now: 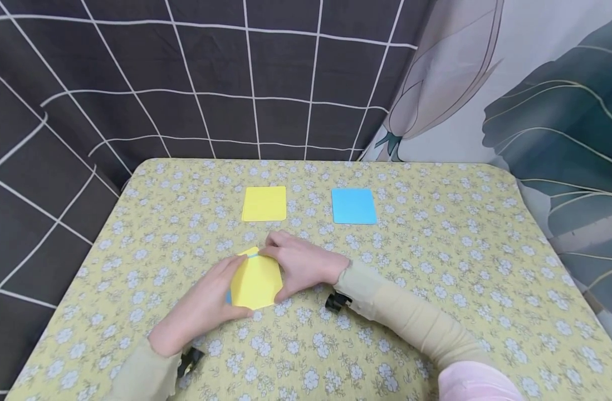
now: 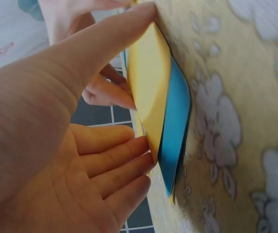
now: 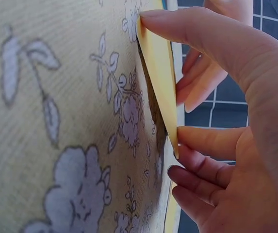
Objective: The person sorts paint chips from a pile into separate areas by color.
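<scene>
A yellow square card, bowed upward, lies between my two hands at the table's left-middle. My left hand holds its left side, with the thumb at the near edge and the fingers toward the far edge. At the opposite side my right hand grips it, thumb on the near right corner and fingers bent at the far corner. A blue card shows beneath the yellow one in the left wrist view. From the right wrist, the yellow card has its near corner raised off the cloth.
Farther back on the table lie a second yellow square and, to its right, a light blue square. A yellow floral cloth covers the table. Behind it hang a dark grid-patterned curtain and a leaf-print cloth.
</scene>
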